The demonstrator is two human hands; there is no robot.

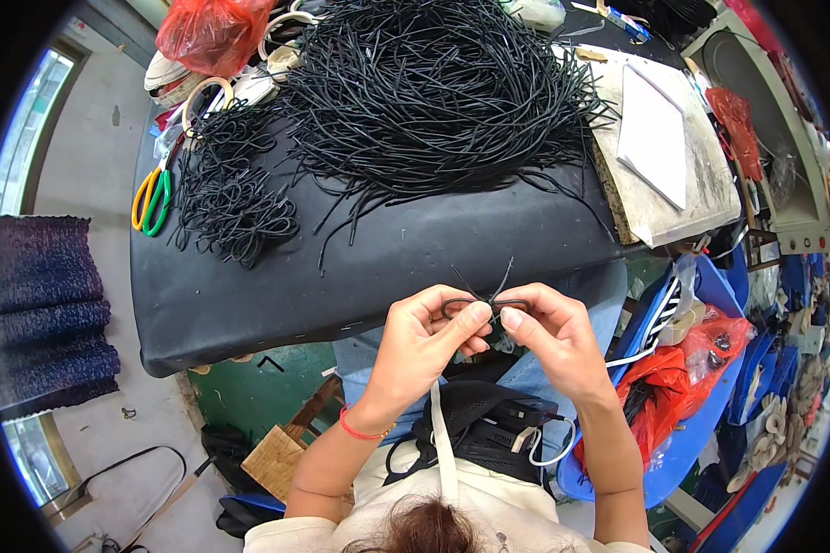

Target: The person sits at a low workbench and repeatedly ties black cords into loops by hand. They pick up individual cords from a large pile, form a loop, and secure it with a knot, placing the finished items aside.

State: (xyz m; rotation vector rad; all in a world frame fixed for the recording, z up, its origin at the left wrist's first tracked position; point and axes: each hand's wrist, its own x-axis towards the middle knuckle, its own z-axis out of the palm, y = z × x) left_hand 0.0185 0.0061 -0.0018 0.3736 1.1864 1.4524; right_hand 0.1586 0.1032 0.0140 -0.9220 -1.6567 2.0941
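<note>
Between my hands, just off the near edge of the black table, a thin black cord [502, 287] is bent into a small bow shape. One loop lies at my left fingers and another at my right; two loose ends stick up from the crossing. My left hand [436, 334] pinches the left loop between thumb and forefinger. On the other side, my right hand [555, 334] pinches the cord close to the crossing, its thumb near my left thumb. A large heap of loose black cords [433, 106] lies beyond, with a smaller pile of looped black cords [235, 207] to its left.
Scissors with orange and green handles [160, 195] lie at the left of the black padded table [249, 318]. A worn board [705, 198] with white paper [652, 138] sits at right. A blue bin [659, 475] holding red bags [710, 346] stands beside my right arm.
</note>
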